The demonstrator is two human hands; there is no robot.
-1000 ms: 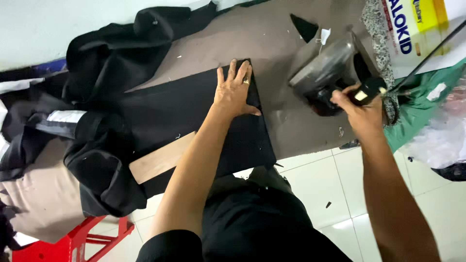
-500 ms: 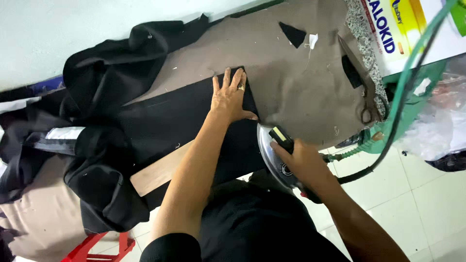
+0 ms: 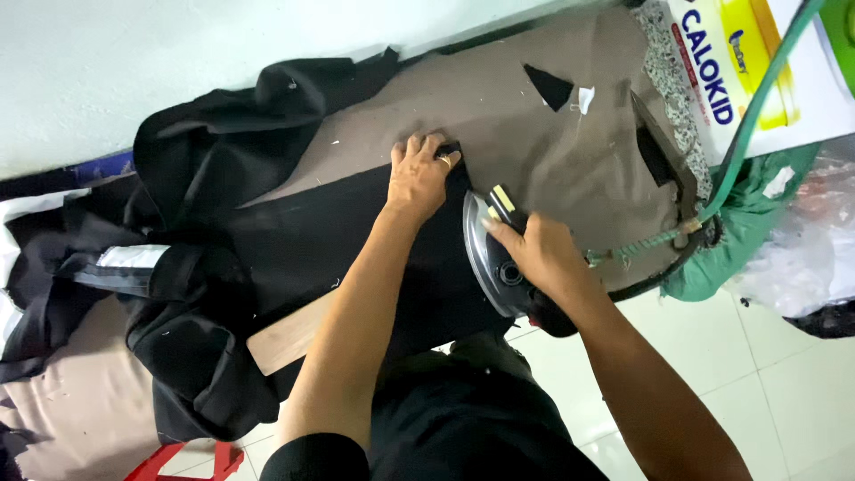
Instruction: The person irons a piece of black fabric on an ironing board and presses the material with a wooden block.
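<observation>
Black fabric flat under spread left hand; right hand grip clenched on iron alongside.

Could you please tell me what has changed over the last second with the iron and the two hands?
The right hand has carried the iron from its rest at the far end of the board down onto the black cloth, next to the left hand. The grip on the iron stayed, and the left hand stayed flat, pressing the cloth.
</observation>
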